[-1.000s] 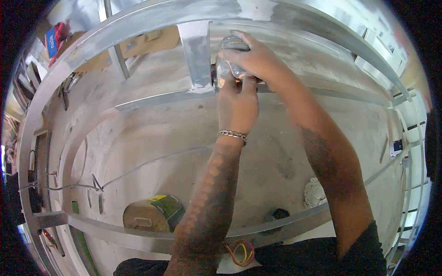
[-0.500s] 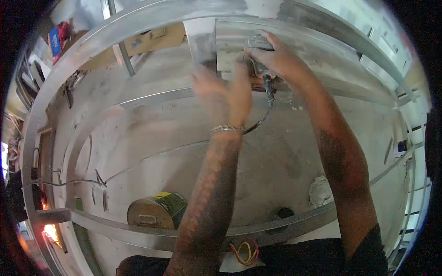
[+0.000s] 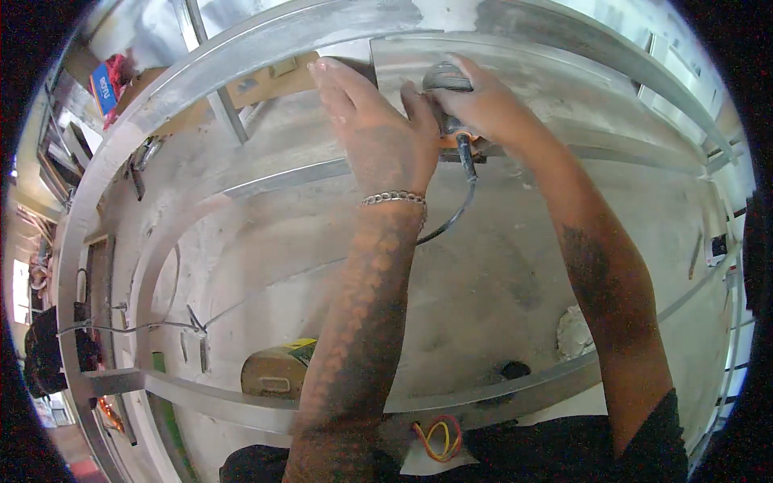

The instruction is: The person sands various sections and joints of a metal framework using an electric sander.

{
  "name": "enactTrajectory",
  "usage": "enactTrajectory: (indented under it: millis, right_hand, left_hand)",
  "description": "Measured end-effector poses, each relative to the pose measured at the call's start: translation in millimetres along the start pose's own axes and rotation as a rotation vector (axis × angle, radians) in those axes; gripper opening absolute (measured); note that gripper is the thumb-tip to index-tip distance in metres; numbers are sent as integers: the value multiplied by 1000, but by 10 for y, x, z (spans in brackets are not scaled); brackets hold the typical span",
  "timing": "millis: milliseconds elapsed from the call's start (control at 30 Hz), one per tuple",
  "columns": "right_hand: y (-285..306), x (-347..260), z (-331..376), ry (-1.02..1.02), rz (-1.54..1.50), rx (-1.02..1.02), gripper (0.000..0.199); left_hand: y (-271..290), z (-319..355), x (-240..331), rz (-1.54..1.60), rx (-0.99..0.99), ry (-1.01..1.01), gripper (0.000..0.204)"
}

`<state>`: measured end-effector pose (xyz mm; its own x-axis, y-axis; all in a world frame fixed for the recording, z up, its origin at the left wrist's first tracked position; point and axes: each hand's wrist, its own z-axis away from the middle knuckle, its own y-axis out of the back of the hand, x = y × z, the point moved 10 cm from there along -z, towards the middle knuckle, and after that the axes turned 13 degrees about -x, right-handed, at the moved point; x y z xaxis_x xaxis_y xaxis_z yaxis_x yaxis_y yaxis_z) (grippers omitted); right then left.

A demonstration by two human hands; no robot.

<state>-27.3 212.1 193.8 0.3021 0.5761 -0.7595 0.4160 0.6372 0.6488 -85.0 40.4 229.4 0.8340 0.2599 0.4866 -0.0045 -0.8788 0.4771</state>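
My right hand [image 3: 487, 105] is closed over the rounded dark top of a palm sander [image 3: 448, 76], which sits at the crosspiece near the far side of a grey metal frame [image 3: 266, 50]. The sander's black cord [image 3: 468, 161] comes out toward me and passes behind my left wrist. My left hand [image 3: 386, 141] lies flat, fingers stretched and thumb apart, over a short bar of the frame just left of the sander. Whether the palm touches the bar is hidden. Pale dust coats its fingertips.
Below the frame, a brown drum-shaped container [image 3: 274, 372] stands at the near left, and a crumpled white bundle [image 3: 574, 334] lies at the right. Coloured wires [image 3: 439, 439] stick out of the near rail. Cardboard [image 3: 270, 80] and a blue box [image 3: 103, 87] lie at the far left.
My left hand, blurred before, has moved forward and left along the short bar and is now sharp. The right hand keeps its hold on the sander. An orange glow at the lower left has dimmed.
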Motion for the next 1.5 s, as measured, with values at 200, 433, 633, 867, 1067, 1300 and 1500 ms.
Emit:
enactTrajectory:
  millis: [200, 433, 633, 867, 1067, 1300, 1500]
  right_hand:
    - [-101, -16, -52, 96, 117, 15, 74]
    - [-128, -146, 97, 61, 129, 9, 69]
    - [-17, -76, 112, 75, -20, -20, 80]
    - [296, 361, 189, -132, 55, 47, 94]
    - [234, 256, 246, -100, 39, 14, 97]
    - [-55, -11, 157, 38, 77, -141, 88]
    - [148, 120, 378, 57, 209, 17, 96]
  left_hand:
    - [-53, -29, 61, -35, -37, 58, 92]
    - [19, 43, 38, -108, -76, 64, 88]
    - [-131, 219, -97, -100, -187, 143, 84]
    - [-556, 643, -142, -5, -1003, 395, 40]
    - [-681, 948, -356, 208, -1019, 354, 30]
    - [-900, 1190, -262, 426, -1046, 86, 28]
    - [-947, 1185, 294, 673, -921, -74, 27]
